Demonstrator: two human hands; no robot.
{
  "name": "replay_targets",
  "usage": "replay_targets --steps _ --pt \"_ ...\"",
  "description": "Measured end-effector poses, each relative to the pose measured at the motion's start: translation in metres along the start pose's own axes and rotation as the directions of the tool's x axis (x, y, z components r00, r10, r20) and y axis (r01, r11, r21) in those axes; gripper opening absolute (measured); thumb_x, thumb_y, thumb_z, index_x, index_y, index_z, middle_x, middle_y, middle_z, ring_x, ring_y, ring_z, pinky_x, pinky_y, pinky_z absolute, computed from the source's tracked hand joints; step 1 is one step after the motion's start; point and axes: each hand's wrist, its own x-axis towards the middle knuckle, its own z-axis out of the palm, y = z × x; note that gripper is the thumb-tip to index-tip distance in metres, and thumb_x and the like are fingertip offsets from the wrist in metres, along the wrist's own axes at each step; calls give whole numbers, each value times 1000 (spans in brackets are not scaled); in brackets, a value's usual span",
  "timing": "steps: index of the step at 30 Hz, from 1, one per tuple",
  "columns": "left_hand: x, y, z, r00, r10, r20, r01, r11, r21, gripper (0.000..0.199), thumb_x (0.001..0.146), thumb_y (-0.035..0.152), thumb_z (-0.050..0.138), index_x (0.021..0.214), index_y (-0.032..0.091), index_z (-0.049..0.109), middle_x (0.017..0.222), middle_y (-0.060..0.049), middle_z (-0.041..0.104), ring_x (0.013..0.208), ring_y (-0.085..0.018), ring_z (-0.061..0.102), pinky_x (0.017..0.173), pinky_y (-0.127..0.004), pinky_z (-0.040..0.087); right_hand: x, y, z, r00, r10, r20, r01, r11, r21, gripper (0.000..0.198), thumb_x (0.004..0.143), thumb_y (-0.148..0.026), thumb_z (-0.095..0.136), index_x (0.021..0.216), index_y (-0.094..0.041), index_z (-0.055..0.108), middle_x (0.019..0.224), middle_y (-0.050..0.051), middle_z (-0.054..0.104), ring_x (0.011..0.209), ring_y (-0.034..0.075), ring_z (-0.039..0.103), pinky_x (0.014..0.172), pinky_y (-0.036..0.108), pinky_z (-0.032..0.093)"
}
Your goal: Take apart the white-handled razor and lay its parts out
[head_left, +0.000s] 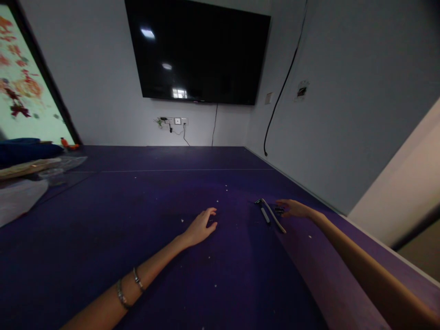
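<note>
My left hand (199, 227) hovers over or rests on the purple surface, its thumb and fingers apart with nothing between them. Farther right, my right hand (294, 208) reaches in with its fingers spread around a small dark object (279, 210). Whether the fingers touch that object I cannot tell, and its kind is too small to make out. Just left of it lies a razor (264, 213) with a grey handle and a dark head. Beside the razor is a slim, curved, pale handle-like piece (274, 216), its upper end close to the razor's head.
The purple surface (144, 247) carries several white specks. Clear plastic (57, 176), a white bag (20, 199) and blue cloth (27, 151) lie at the left edge. A black cable (280, 96) hangs by the right wall. Behind are wall sockets (177, 121) below a television (202, 55).
</note>
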Motion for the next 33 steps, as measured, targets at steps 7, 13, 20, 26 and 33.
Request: replay_targets --steps 7,13,20,26,33 --pt "-2 -5 -2 1000 -3 -3 3 1000 6 37 81 24 50 117 19 43 111 -10 58 106 -21 55 95 -40 41 0 0 0 1000 -28 -4 28 1000 -8 66 55 -29 62 121 -19 57 117 8 63 107 29 57 92 37 44" --pt "-4 -10 -3 1000 -3 -10 3 1000 12 36 81 25 51 117 19 44 110 -9 59 104 -21 55 94 -39 41 -1 -9 -1 999 -48 23 49 998 -42 66 55 -25 59 121 -19 57 120 8 61 109 30 56 92 37 43" --pt "-5 -9 -9 1000 -8 4 8 999 32 34 83 25 50 116 18 44 109 -9 59 104 -20 56 94 -38 41 -3 -15 -3 996 -82 46 84 996 -41 67 56 -26 58 122 -18 57 118 8 62 109 29 56 92 35 43" --pt "-7 -15 -10 1000 -7 -8 7 999 35 34 83 26 50 116 19 44 109 -9 59 103 -20 56 93 -38 42 -4 -20 -4 994 -82 73 83 997 -3 67 55 -23 55 123 -21 56 119 6 62 108 28 57 92 35 43" --pt "-8 -18 -9 1000 -17 -2 17 999 32 33 83 26 50 115 21 45 108 -8 60 102 -19 56 93 -38 41 -5 -23 -5 987 -138 79 140 990 -18 68 55 -20 52 123 -21 56 119 4 62 109 27 57 92 33 44"
